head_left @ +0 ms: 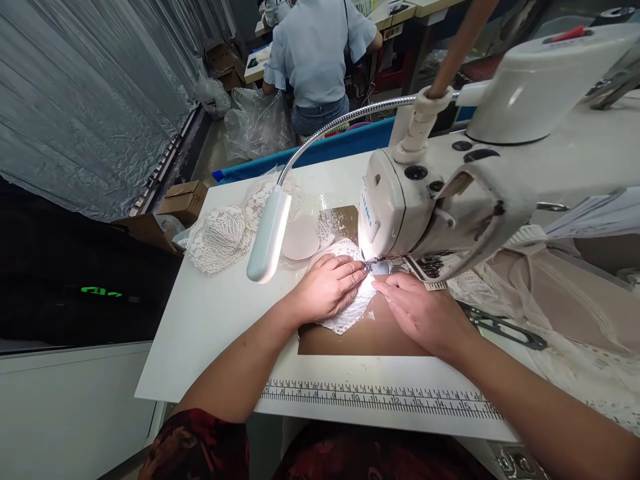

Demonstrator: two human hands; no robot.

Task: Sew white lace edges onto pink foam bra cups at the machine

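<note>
A white lace piece (pixel 345 320), rounded like a cup, lies under the presser foot (pixel 369 265) of a white sewing machine (pixel 395 200). My left hand (pixel 333 285) rests flat on the lace, fingers stretched out towards the needle area. My right hand (pixel 420 310) is on the other side, its fingers bent together at the lace's right edge, close to the foot; its thumb is hard to make out. Beneath both lies a brown sheet (pixel 350 341) on the white table (pixel 225 327). The needle tip is lost in the bright light.
Lace cups (pixel 220 237) are piled at the left rear, beside a pale round pad (pixel 301 238). A lamp (pixel 270 233) on a bendable neck hangs over the table. Black thread snips (pixel 505 327) and beige fabric (pixel 570 287) lie right. A ruler strip (pixel 380 399) runs along the front; another person (pixel 320 60) sits ahead.
</note>
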